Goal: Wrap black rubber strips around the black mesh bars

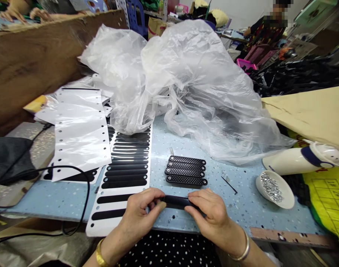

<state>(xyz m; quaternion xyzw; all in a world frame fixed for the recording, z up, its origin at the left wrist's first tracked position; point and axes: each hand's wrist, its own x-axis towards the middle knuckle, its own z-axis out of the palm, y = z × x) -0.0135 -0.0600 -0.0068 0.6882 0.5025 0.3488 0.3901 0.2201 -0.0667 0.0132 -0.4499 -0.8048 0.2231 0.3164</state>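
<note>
A smooth black strip-shaped piece (176, 201) lies level between my hands near the table's front edge. My left hand (145, 205) pinches its left end, and my right hand (207, 207) grips its right end with thumb and fingers. Just beyond it, several black textured bars (186, 171) with metal fasteners at their ends lie side by side. To the left, partly under my left forearm, is a white sheet (124, 189) carrying rows of black rounded strips. A small black hex key (230, 185) rests right of the bars.
Large clear plastic bags (191, 70) cover the back. White backing sheets (81, 129) and a black cable (87, 193) lie left. At right are a white bowl (289, 196) of small metal parts and a white bottle (286, 161). A wooden board (46, 55) borders the left; another person (265, 33) is behind.
</note>
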